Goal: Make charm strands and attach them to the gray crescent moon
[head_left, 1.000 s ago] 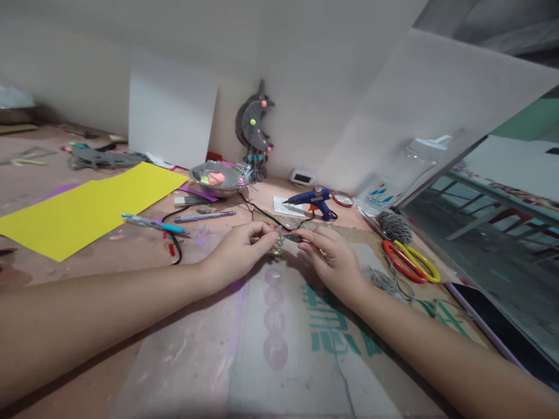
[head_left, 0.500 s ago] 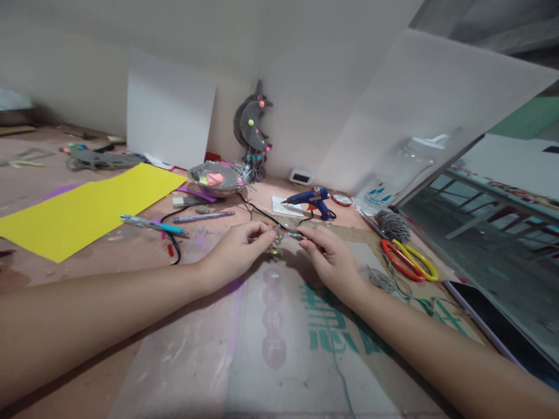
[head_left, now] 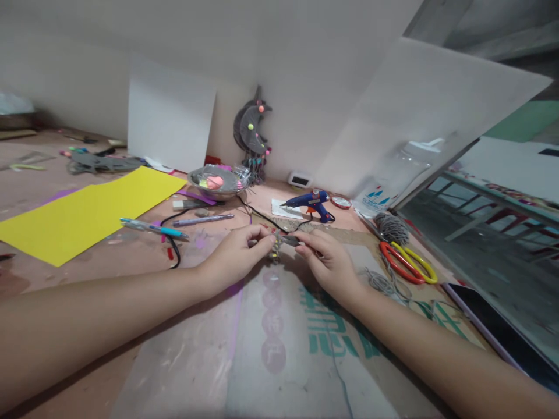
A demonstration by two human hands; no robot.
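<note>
Between thumb and fingers, my left hand (head_left: 244, 250) pinches a small grey craft piece with yellow dots (head_left: 275, 247). My right hand (head_left: 327, 256) is closed on a thin grey strip (head_left: 292, 240), perhaps yarn or felt, whose left end meets the craft piece. Whether the two are joined cannot be made out. Both hands are over a plastic-covered cardboard sheet (head_left: 301, 372) with green lettering. Just beyond them a blue glue gun (head_left: 308, 201) rests with its nozzle over a white card (head_left: 286, 209).
Orange-and-yellow-handled scissors (head_left: 406, 262) and a grey yarn ball (head_left: 392, 228) lie on the right, near a phone (head_left: 498, 326). Left are pens (head_left: 152, 227) and yellow paper (head_left: 91, 212). A metal bowl (head_left: 218, 192), moon ornament (head_left: 253, 128) and bottle (head_left: 397, 174) stand behind.
The right hand has shifted slightly left, and its grey strip now sits closer against the dotted piece. The left hand keeps its pinch. The view has tilted very slightly.
</note>
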